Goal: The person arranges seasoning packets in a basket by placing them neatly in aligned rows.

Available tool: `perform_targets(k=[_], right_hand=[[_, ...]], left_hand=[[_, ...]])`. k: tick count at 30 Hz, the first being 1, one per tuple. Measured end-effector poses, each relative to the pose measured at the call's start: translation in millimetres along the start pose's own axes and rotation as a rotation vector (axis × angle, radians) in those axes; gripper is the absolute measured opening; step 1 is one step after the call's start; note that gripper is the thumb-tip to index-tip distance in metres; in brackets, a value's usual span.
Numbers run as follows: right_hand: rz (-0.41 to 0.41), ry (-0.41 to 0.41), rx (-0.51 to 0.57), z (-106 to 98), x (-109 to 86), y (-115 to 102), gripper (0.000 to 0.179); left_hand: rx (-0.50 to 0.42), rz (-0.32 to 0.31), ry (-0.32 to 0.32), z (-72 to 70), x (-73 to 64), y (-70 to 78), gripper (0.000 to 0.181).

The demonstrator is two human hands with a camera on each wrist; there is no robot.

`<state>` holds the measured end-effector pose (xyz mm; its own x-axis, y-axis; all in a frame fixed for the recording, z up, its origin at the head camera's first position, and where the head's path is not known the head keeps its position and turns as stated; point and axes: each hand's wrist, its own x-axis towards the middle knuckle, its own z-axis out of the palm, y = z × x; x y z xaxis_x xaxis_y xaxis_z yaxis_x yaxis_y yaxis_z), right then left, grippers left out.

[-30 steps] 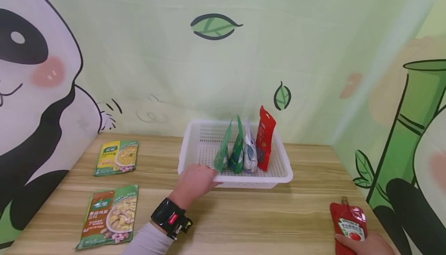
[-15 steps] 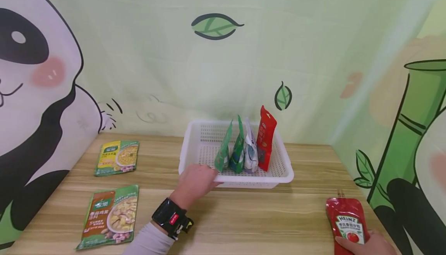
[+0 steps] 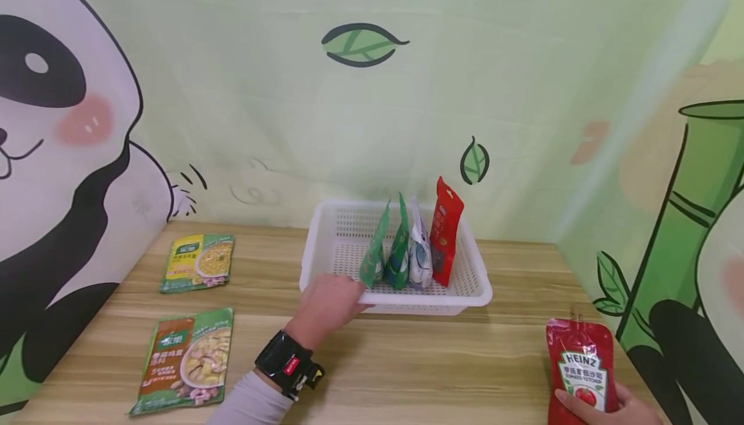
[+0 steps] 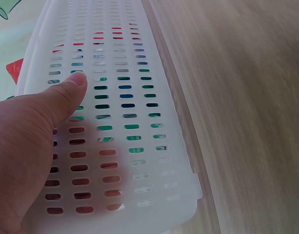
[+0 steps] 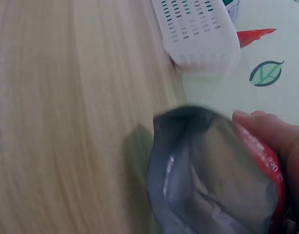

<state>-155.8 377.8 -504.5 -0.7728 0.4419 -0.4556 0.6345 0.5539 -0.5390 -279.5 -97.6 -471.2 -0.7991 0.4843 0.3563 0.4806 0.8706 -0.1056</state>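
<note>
Head view, left hand (image 3: 331, 305) pinching a white basket (image 3: 442, 299), four packets (image 3: 398, 257) inside, right hand (image 3: 610, 409) gripping a ketchup pouch (image 3: 583, 354) at the bench's (image 3: 436, 373) right, left wrist view, thumb (image 4: 66, 97) against basket's slotted wall (image 4: 117, 122), right wrist view, pouch's silvery base (image 5: 213, 175)

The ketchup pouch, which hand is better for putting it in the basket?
Probably the right. The right hand holds the ketchup pouch, while the left hand is busy gripping the basket by its near wall, away from the pouch.
</note>
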Motion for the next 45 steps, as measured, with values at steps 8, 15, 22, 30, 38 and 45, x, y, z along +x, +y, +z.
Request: perform_targets(k=[8,15,22,30,38,45], right_hand=[[-0.113,0.043,0.033,6.1,-13.4,-7.2,0.126],[-0.092,0.043,0.014,10.8,-16.4,-9.5,0.127],[-0.078,0.037,-0.033,17.8,-21.5,-15.1,0.129],[-0.166,0.031,0.044,28.2,-37.6,-44.1,0.121],[-0.216,-0.125,0.320,43.1,-56.6,-78.3,0.103],[-0.207,-0.322,0.615,55.2,-67.7,-96.6,0.073]], left_hand=[[0.007,-0.009,-0.004,0.2,0.1,1.2,0.038],[0.005,-0.010,-0.005,0.0,0.2,1.7,0.039],[-0.026,-0.029,-0.041,-2.9,1.3,1.8,0.038],[-0.049,-0.025,-0.050,-2.2,0.6,0.7,0.037],[-0.040,-0.017,-0.049,-2.4,1.6,-0.2,0.038],[-0.041,0.003,-0.033,-2.3,0.8,-1.0,0.038]])
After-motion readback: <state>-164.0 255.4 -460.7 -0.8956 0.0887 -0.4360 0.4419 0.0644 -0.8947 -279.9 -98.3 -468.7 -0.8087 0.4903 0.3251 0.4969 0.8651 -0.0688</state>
